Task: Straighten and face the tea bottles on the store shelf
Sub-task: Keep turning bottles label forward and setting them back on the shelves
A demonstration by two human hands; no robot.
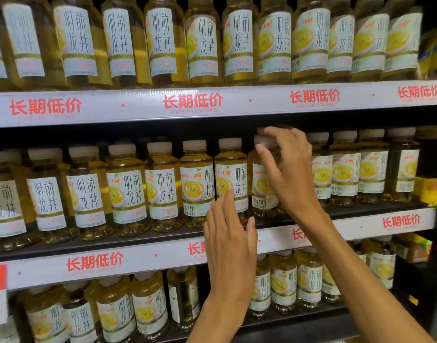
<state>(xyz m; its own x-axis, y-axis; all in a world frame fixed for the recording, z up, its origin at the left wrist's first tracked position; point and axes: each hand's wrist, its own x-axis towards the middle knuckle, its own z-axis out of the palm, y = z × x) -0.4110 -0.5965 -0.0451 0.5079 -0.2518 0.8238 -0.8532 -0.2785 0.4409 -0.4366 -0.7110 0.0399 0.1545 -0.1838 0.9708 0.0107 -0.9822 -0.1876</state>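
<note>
On the middle shelf [163, 237], a bottle [263, 184] near the centre of the row is being turned: its cap is pinched by the curled fingers of the right hand [286, 169], while its label shows the small print rather than the large characters. The left hand [228, 233] is held with fingers straight, its fingertips laid against the label of the neighbouring bottle [231, 179] just to the left. The step in hand is judged to be the facing of this one bottle; a further twist at the cap is probably called for until the big characters look outward, with the neighbour steadied. Little room is offered: bottles stand shoulder to shoulder, the upper shelf edge [212, 105] hangs just above the caps, and the front lip lies close to the bases, so a turn in place seems safer than a lift.
</note>
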